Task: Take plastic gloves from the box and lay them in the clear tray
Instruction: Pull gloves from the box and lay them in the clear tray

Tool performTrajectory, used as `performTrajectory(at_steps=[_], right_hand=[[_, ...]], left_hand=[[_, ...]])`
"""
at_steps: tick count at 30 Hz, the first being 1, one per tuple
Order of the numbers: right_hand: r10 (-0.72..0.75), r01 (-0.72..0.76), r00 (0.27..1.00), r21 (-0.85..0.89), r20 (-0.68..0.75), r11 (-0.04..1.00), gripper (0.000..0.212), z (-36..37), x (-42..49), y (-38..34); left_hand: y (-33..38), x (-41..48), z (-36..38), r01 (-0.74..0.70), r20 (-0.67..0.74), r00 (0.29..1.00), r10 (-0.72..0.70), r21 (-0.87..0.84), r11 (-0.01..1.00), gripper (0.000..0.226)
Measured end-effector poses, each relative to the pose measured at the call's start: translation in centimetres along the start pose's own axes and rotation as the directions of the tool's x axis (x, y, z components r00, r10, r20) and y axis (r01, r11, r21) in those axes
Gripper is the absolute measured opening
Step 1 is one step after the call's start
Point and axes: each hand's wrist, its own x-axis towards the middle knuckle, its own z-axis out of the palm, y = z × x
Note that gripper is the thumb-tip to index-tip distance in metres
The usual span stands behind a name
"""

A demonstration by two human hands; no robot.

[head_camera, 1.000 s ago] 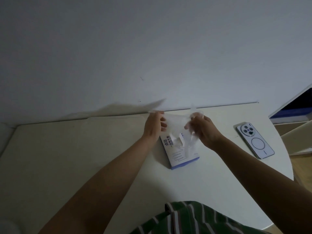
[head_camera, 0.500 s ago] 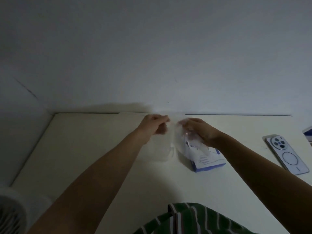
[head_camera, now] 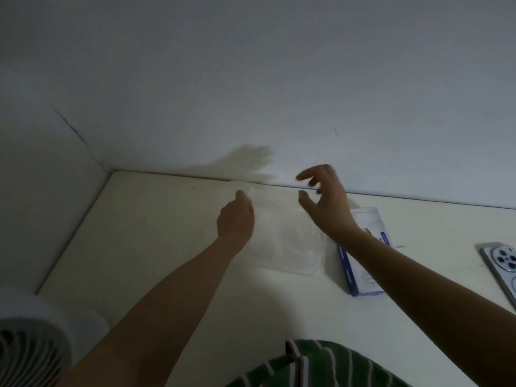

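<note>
A thin clear plastic glove (head_camera: 279, 219) lies spread over the clear tray (head_camera: 311, 270) in the middle of the white table. My left hand (head_camera: 236, 216) is at the glove's left far edge, fingers curled under and pinching it. My right hand (head_camera: 326, 196) hovers above the glove's right far side, with loosely spread fingers that hold nothing. The blue and white glove box (head_camera: 365, 263) lies flat just right of the tray, partly hidden by my right forearm.
A phone (head_camera: 499, 263) lies face down at the table's right edge. A white fan (head_camera: 25, 350) stands at the lower left. The table (head_camera: 153, 233) meets walls at the back and left. A striped green garment (head_camera: 321, 367) shows at the bottom.
Both hands carried the glove left from above the box to over the tray. My right hand has let go and lifted open. The view has turned to the left.
</note>
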Motion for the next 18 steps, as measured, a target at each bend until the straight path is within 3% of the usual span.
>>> performTrajectory(at_steps=[2, 4, 7, 9, 11, 13, 15, 18], right_hand=[[-0.012, 0.01, 0.981, 0.013, 0.194, 1.0, 0.022, 1.9, -0.3, -0.8], [0.092, -0.04, 0.915, -0.14, 0.392, 0.989, 0.02, 4.0, -0.5, 0.2], [0.403, -0.134, 0.681, -0.437, 0.612, 0.89, 0.05, 6.4, -1.2, 2.4], [0.478, -0.114, 0.558, -0.508, 0.679, 0.854, 0.068, 7.6, -1.2, 3.2], [0.489, -0.122, 0.52, -0.506, 0.7, 0.854, 0.075, 8.6, -1.2, 3.4], [0.497, -0.129, 0.507, -0.509, 0.704, 0.851, 0.079, 9.3, -1.2, 3.5], [0.509, -0.142, 0.488, -0.511, 0.709, 0.848, 0.084, 9.6, -1.3, 3.7], [0.531, -0.159, 0.47, -0.524, 0.705, 0.837, 0.088, 9.3, -1.3, 4.2]], left_hand=[[0.2, -0.1, 0.6, -0.004, 0.023, 1.0, 0.002, 0.049, 0.999, 0.026], [0.1, -0.2, 1.0, 0.02, 0.081, 0.996, -0.026, 0.076, 0.997, 0.023], [-0.1, -0.2, 1.2, 0.071, 0.19, 0.977, -0.093, 0.118, 0.99, 0.02], [-0.3, -0.2, 1.2, 0.024, 0.181, 0.981, -0.062, 0.205, 0.978, 0.028], [-0.5, -0.1, 1.6, -0.163, 0.113, 0.985, 0.133, 0.316, 0.935, 0.036], [0.0, -0.1, 2.0, -0.32, 0.139, 0.947, 0.291, 0.299, 0.899, 0.034], [0.4, -0.1, 2.6, -0.308, 0.32, 0.919, 0.23, 0.216, 0.927, 0.039], [-0.6, 0.1, 3.9, -0.157, 0.647, 0.763, -0.01, 0.199, 0.967, 0.088]])
